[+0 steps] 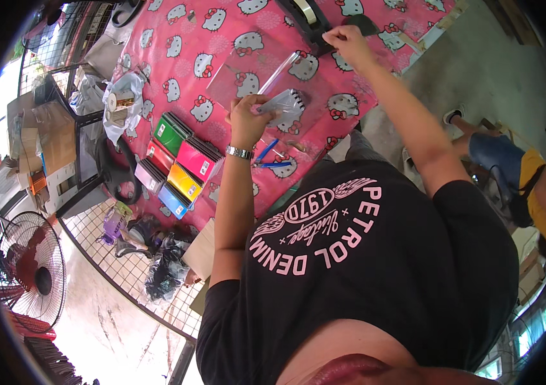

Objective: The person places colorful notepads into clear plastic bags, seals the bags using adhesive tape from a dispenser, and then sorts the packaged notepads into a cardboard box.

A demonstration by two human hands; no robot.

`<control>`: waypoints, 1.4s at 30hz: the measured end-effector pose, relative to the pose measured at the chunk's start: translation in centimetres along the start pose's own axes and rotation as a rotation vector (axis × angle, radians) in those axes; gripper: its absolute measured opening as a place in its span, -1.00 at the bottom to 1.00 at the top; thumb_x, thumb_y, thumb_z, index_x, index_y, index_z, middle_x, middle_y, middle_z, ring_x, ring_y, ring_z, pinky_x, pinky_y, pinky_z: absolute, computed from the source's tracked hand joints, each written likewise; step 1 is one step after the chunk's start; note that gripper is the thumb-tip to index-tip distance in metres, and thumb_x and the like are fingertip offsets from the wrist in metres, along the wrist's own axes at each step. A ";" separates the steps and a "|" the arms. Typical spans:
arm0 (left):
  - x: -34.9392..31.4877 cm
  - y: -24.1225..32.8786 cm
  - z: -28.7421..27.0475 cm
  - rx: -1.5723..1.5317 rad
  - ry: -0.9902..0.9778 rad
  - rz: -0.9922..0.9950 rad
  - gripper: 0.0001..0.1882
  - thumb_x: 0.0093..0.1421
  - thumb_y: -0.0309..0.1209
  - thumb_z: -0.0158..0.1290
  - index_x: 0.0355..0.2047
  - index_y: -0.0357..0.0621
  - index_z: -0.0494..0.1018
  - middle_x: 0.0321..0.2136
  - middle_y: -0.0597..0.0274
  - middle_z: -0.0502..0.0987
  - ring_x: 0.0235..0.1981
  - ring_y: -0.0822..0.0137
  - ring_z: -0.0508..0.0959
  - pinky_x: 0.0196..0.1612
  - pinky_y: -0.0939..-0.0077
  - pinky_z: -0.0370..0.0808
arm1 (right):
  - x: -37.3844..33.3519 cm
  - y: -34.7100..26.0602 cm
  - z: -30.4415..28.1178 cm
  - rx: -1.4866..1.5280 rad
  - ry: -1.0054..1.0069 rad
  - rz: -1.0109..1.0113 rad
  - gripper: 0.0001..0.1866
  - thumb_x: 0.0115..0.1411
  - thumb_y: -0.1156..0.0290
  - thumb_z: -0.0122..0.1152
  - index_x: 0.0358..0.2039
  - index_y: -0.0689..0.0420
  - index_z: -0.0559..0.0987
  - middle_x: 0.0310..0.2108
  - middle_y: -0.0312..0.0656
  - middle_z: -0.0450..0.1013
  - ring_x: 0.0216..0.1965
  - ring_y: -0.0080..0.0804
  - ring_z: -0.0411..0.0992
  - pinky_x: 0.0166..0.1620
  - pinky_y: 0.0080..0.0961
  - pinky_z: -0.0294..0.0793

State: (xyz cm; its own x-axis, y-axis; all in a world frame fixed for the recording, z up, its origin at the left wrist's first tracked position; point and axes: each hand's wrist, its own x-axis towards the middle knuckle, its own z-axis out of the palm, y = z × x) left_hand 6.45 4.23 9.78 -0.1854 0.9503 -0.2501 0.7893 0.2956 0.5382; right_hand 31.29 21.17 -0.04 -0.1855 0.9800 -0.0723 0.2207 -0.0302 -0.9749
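My left hand [247,122] is closed around one end of a small spiral-bound notepad [286,102], which looks wrapped in clear plastic. Beneath and beyond it, clear plastic sheets [231,74] lie on the table with a bright glare along one edge. At the far side, my right hand [346,46] has its fingertips pinched together beside a black tape dispenser [314,38]; whatever they grip is too small to make out. Blue pens [266,152] rest just right of my left wrist. Left of that forearm, several spiral notebooks [197,160] in bright colours stand grouped in rows.
A pink cartoon-print cloth [212,42] covers the table. White plastic bags [125,99] hang at its left edge, near cardboard boxes [51,131]. A standing fan [32,269] is at the lower left. Another person [529,176] is on the right, beyond my right arm.
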 end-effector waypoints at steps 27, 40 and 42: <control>-1.9 -1.9 2.4 0.235 0.329 0.519 -0.65 -0.05 -0.29 0.21 -0.19 0.05 0.51 -0.11 0.35 0.47 -0.11 0.20 0.40 0.00 0.20 0.17 | 1.4 -3.0 9.2 -0.678 -1.375 0.351 -0.29 0.10 -0.34 -0.03 -0.69 0.15 0.44 -0.70 -0.29 0.26 -0.60 -0.45 0.27 -0.51 -0.42 0.34; -0.8 6.4 -0.9 0.025 0.079 0.347 -0.18 -0.10 -0.28 0.28 0.16 -0.16 0.17 -0.14 0.09 0.41 -0.07 0.03 0.39 0.15 0.10 0.21 | -8.0 -6.7 1.5 -0.101 -0.605 -0.218 -0.21 -0.24 0.33 0.52 0.04 0.11 0.34 -0.07 -0.08 0.39 -0.10 -0.19 0.40 -0.03 -0.36 0.37; 0.0 7.5 -1.1 -0.234 0.252 0.321 -0.25 -0.02 -0.34 0.25 0.14 -0.26 0.17 -0.09 -0.03 0.39 -0.03 -0.05 0.37 0.10 0.15 0.27 | -6.6 -9.1 -2.8 0.148 -0.449 -0.140 -0.34 -0.19 0.39 0.49 -0.03 0.16 0.42 0.00 -0.16 0.34 -0.07 -0.33 0.38 0.00 -0.41 0.35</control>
State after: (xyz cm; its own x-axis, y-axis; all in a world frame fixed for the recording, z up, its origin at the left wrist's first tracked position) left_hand 11.71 6.58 14.73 -0.1129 0.9828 0.1463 0.6819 -0.0305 0.7308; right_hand 33.24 15.52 9.87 -0.6055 0.7958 0.0096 0.0318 0.0363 -0.9988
